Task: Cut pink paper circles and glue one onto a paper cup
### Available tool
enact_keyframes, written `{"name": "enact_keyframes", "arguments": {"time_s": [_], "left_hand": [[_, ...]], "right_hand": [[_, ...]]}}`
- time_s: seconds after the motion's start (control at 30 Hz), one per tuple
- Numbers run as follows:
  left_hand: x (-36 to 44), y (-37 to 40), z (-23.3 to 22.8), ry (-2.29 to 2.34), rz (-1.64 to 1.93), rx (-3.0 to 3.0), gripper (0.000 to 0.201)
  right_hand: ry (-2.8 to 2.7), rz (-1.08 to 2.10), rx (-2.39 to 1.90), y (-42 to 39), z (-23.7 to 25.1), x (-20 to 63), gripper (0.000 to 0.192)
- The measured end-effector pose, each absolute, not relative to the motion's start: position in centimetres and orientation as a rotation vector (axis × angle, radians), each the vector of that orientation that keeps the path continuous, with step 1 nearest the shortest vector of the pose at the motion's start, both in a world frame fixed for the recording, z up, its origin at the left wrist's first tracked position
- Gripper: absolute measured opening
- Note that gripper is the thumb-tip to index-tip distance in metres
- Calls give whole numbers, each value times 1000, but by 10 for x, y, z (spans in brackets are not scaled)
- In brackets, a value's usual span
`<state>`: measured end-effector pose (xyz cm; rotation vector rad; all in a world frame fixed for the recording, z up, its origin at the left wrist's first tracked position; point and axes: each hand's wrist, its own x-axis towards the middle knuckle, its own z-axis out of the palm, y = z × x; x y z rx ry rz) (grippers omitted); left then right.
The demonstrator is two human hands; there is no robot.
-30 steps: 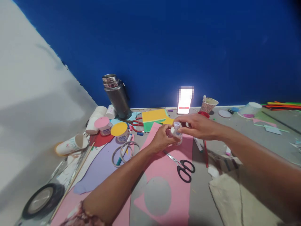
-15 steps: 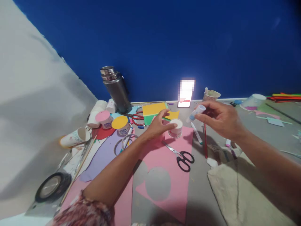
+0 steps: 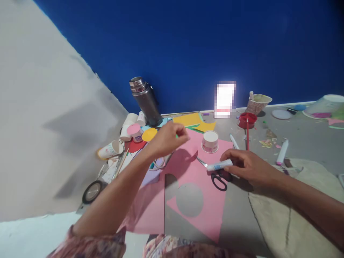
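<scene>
A: Status on the glue step?

B: Right hand pinches the glue stick, lying flat, tip pointing left, low over the pink sheet and right above the black-handled scissors. Left hand is raised, fingers curled together at the tips; can't tell if it pinches anything. Paper cup stands upright on the far end of the pink sheet, untouched.

A: What's done?

B: Judging by layout: a round hole is already cut in the pink sheet. Pink disc and yellow disc already sit on cups at far left. This cup's top looks bare, so capping it seems left.

A: Room to move?

B: Tight on the left: tape rings, cups, flask crowd that side up to the wall. Right of the sheet, bare floor with a marker and red stick. Near edge of the sheet touches the person's lap.
</scene>
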<state>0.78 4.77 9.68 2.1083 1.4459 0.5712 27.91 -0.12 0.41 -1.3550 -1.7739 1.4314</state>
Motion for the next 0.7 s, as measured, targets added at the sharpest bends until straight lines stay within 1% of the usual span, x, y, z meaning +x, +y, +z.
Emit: {"name": "enact_keyframes", "arguments": {"time_s": [0.07,0.13,0.17,0.27,0.4,0.47,0.5,0.53,0.6,0.7], "left_hand": [[3,33,74,1503,441,2181,8],[1,23,49,1497,401,2213,18],[1,21,38,1496,416,2192,19],[1,22,20,1489,472,2154,5],[-8,29,26,1429,587,2023,17],[-14,32,34,1339,669,1804,23],[-15,33,37,1241,728,1589,27],[-14,35,39,1155,753,1438,32],[-8,40,42,973,749,1132,39],[10,55,40,832,670,911,38]], "right_hand": [[-1870,1363,-1343,-2,2,279,15],[-1906,1332,-1333,0,-1,280,16],[-1899,1343,-1329,1,-2,280,17],[-1959,1310,-1343,3,-6,279,20],[-2136,1069,-1342,4,-11,275,21],[-2141,942,-1299,5,-11,275,21],[-2100,917,-1289,7,-10,275,22],[-2034,936,-1285,9,-7,275,23],[-1870,1077,-1275,16,2,276,26],[-1694,1236,-1214,31,18,277,37]]}}
